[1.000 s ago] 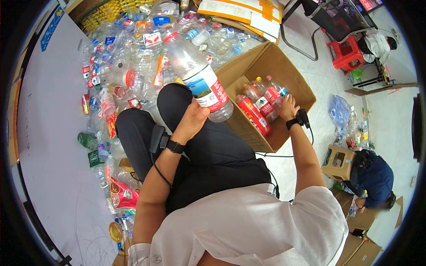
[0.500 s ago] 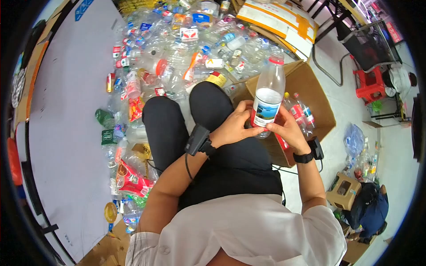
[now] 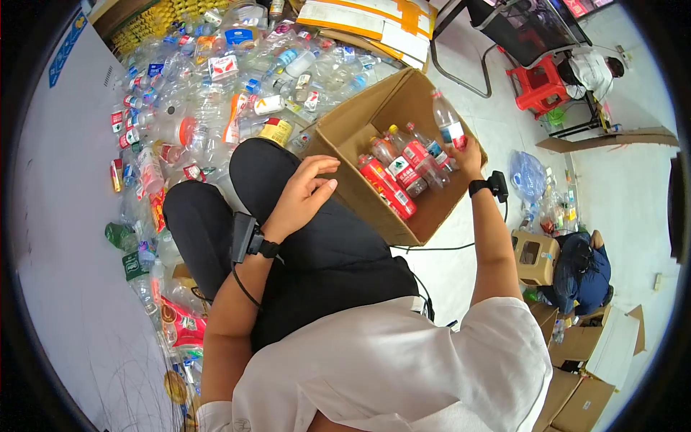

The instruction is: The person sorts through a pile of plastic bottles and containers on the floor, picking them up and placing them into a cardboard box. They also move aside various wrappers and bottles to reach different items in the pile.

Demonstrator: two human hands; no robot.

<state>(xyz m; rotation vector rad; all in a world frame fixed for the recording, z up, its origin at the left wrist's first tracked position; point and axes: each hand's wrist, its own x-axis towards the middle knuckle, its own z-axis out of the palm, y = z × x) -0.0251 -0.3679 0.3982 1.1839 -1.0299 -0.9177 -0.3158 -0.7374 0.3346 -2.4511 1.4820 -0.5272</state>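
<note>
In my right hand (image 3: pixel 468 157) is a clear plastic bottle (image 3: pixel 445 115) with a red neck ring and a picture label. The hand grips it by its lower part, over the right side of an open cardboard box (image 3: pixel 345 137). Several labelled plastic bottles (image 3: pixel 414 157) lie inside that box, beside a red can-like container (image 3: pixel 389 189) whose exact kind I cannot make out. My left hand (image 3: pixel 302 194) hovers above my knee, left of the box. Its fingers are apart and nothing is in them.
A heap of plastic bottles (image 3: pixel 194 101) covers the floor ahead and left. Flattened cartons (image 3: pixel 367 25) lie behind it. A red stool (image 3: pixel 536 86) and a chair (image 3: pixel 504 21) stand far right. A person in dark blue (image 3: pixel 586 270) crouches at right near a tan crate (image 3: pixel 534 258).
The bottle went from both hands over my lap to my right hand alone, over the box. My left hand let go and drew back. The view has turned toward the right.
</note>
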